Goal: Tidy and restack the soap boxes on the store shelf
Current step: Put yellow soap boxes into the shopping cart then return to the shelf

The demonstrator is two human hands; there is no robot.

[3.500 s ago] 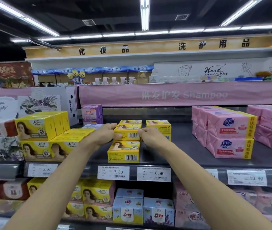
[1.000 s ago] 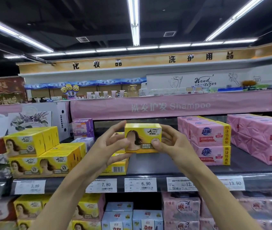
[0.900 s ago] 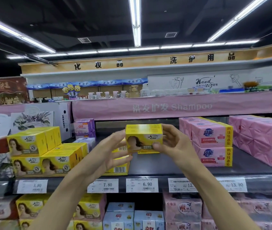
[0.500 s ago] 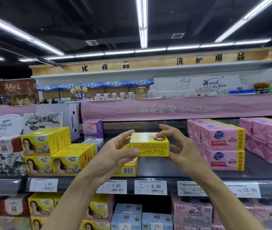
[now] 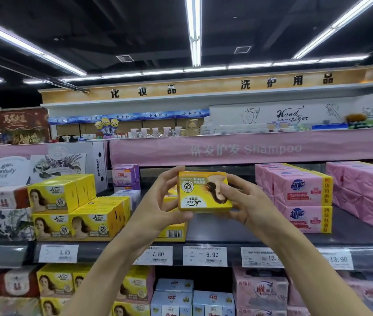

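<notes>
Both hands hold one yellow soap box (image 5: pixel 200 192) up in front of the dark shelf (image 5: pixel 237 232); its printed face points at me and reads upside down. My left hand (image 5: pixel 158 206) grips the box's left end with thumb below and fingers above. My right hand (image 5: pixel 247 201) grips its right end, thumb across the front face. Behind and below my left hand, a short stack of the same yellow boxes (image 5: pixel 173 231) stands on the shelf, mostly hidden. A bigger pile of yellow boxes (image 5: pixel 71 208) sits to the left.
Pink soap packs (image 5: pixel 299 197) are stacked to the right, with more at the far right (image 5: pixel 367 195). Purple boxes (image 5: pixel 126 176) stand at the shelf's back. Price tags (image 5: pixel 204 256) line the shelf edge. The lower shelf holds yellow, blue (image 5: pixel 192 297) and pink boxes.
The box was lifted off the stack earlier. Over the last second my hands have turned it end over end, so its face now reads upside down.
</notes>
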